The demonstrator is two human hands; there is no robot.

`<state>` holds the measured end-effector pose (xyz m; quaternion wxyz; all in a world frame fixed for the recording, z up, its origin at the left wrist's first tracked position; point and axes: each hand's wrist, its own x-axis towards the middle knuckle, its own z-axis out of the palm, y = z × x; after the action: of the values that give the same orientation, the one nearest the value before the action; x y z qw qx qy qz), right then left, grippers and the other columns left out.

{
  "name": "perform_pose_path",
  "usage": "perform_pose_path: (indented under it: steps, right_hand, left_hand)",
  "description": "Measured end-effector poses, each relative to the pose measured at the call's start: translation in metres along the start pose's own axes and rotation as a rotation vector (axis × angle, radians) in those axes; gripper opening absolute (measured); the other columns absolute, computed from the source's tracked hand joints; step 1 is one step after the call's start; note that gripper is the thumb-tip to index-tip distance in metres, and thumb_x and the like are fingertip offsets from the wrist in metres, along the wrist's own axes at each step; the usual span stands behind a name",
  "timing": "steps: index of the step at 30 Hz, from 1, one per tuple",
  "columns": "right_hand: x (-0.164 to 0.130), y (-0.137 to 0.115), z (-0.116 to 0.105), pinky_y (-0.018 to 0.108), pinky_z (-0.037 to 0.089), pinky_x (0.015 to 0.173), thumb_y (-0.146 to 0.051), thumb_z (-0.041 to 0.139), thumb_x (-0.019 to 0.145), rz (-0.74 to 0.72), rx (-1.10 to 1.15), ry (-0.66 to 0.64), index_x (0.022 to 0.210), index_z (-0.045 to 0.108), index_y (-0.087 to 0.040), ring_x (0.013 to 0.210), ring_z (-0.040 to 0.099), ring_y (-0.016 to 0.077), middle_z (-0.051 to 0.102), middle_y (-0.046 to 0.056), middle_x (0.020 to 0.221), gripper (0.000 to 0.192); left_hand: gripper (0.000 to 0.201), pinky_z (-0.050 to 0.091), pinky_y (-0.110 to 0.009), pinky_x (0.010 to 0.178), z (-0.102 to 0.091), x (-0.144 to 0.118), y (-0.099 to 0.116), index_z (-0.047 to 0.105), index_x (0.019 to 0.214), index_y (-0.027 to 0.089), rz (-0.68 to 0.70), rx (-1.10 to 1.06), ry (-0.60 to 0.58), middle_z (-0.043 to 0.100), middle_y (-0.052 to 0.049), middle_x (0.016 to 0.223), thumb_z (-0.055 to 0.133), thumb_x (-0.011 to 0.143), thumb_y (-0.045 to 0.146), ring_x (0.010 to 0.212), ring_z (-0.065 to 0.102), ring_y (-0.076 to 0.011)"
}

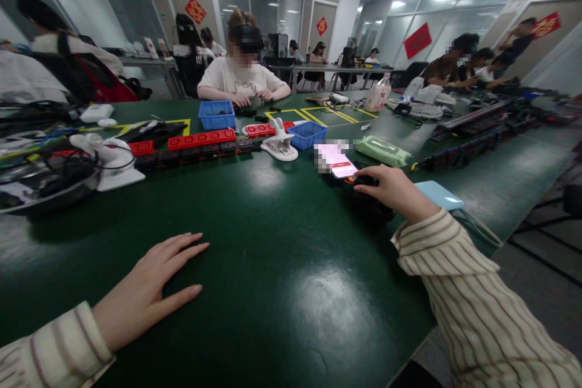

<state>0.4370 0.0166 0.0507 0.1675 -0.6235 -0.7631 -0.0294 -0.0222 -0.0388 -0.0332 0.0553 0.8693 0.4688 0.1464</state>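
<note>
My left hand (152,284) hovers over or rests on the green table (254,218), fingers spread and nothing in them. On the right, my right hand (388,187) has its thumb and fingers closed about a small black item (366,180), whose kind I cannot make out. Beneath that hand sits a dark, bulky object (375,207), largely in shadow. Just beyond my fingertips is a lit phone (342,168) with a pink-and-white screen, partly blurred out. A green wipes packet (382,151) lies behind my right hand, and a light-blue flat case (440,195) is beside my wrist.
Red-and-black power strips (202,139) run across the table. A white clamp stand (279,142) stands beside a blue bin (307,133); another blue bin (217,115) is farther back. A bowl of cables (50,188) is at left. A person in a headset (245,73) sits opposite.
</note>
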Motion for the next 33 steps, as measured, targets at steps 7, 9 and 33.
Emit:
perform_pose_path:
  steps: [7, 9, 33]
  right_hand:
    - [-0.007, -0.009, -0.008, 0.034, 0.047, 0.076, -0.032, 0.061, 0.073, -0.037, 0.079, -0.047, 0.098, 0.065, -0.021, 0.087, 0.060, 0.0228, 0.065, 0.004, 0.095, 0.027]
    - [-0.010, -0.007, -0.008, 0.034, 0.047, 0.080, -0.032, 0.061, 0.073, -0.032, 0.131, -0.005, 0.100, 0.063, -0.020, 0.090, 0.060, 0.0227, 0.064, 0.005, 0.099, 0.030]
    - [-0.011, -0.003, -0.001, 0.029, 0.045, 0.070, -0.023, 0.059, 0.077, -0.104, -0.153, -0.038, 0.086, 0.068, -0.019, 0.081, 0.060, 0.0196, 0.066, 0.004, 0.088, 0.014]
  left_hand:
    - [0.056, 0.034, -0.048, 0.099, 0.000, 0.003, -0.001, 0.042, 0.127, 0.032, -0.015, -0.021, -0.009, 0.041, -0.004, 0.136, 0.043, 0.078, 0.060, 0.123, 0.037, -0.0289]
    - [0.056, 0.033, -0.048, 0.099, 0.000, 0.004, -0.001, 0.042, 0.127, 0.032, -0.018, -0.025, -0.016, 0.041, -0.003, 0.136, 0.043, 0.078, 0.060, 0.123, 0.036, -0.0287]
    - [0.057, 0.035, -0.048, 0.099, -0.001, 0.005, -0.002, 0.040, 0.129, 0.032, -0.004, 0.006, -0.047, 0.040, -0.003, 0.137, 0.045, 0.079, 0.058, 0.123, 0.037, -0.0286]
